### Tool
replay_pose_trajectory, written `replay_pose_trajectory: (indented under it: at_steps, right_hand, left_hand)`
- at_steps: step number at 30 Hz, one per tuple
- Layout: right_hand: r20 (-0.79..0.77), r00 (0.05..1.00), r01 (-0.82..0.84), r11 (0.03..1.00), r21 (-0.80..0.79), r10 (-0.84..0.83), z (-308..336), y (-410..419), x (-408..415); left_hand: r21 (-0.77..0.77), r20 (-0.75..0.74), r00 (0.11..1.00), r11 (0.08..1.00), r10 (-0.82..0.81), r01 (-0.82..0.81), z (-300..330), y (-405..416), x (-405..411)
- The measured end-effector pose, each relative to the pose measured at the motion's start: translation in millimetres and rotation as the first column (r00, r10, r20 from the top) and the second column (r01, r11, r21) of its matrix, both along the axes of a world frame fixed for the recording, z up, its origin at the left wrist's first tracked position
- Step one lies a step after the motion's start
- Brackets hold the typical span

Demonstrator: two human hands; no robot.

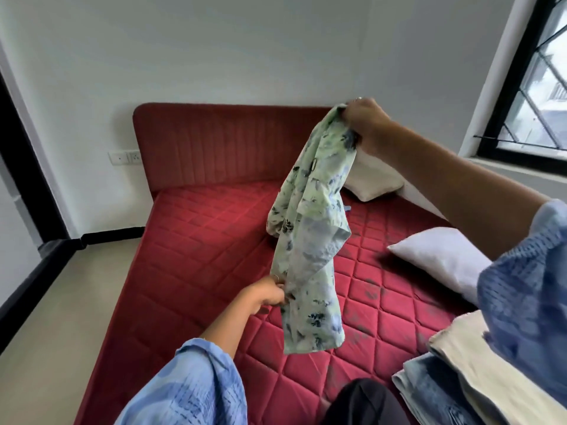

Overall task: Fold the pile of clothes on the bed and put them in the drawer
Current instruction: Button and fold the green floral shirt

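A pale green garment with blue floral print (310, 240) hangs in the air above the red quilted mattress (190, 256). My right hand (365, 121) grips its top end, raised high near the headboard. My left hand (270, 291) pinches the garment's left edge lower down. A stack of folded clothes (454, 378), cream on top of blue denim, lies on the bed at the lower right, partly hidden by my right sleeve. A dark garment (365, 400) shows at the bottom edge. No drawer is in view.
A white pillow (441, 259) lies on the right of the bed and a cream pillow (371, 176) leans near the red headboard (221, 142). A window (537, 87) is at the right. Bare floor (55, 302) runs along the bed's left side.
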State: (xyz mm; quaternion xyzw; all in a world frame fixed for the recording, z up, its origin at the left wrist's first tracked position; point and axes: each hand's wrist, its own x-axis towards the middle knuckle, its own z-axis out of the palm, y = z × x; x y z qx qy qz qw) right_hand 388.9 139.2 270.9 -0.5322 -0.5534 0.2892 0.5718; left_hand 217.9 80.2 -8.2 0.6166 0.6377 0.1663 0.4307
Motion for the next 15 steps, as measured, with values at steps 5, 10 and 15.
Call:
replay_pose_trajectory:
  at_steps: [5, 10, 15]
  right_hand:
    - [0.049, 0.998, 0.029, 0.999, 0.023, -0.03, 26, -34, 7]
    - [0.298, 0.955, -0.02, 0.996, 0.093, -0.008, 58, -64, 27]
    - [0.617, 0.784, -0.19, 0.973, 0.13, 0.071, 104, -111, 63]
  left_hand:
    - [-0.023, -0.019, 0.982, 0.982, -0.187, 0.186, 11, -28, 12]
    - [-0.007, -0.049, 0.948, 0.949, -0.316, 0.316, 34, -29, 27]
    - [0.241, -0.078, 0.977, 0.947, -0.197, 0.211, 63, -33, 22]
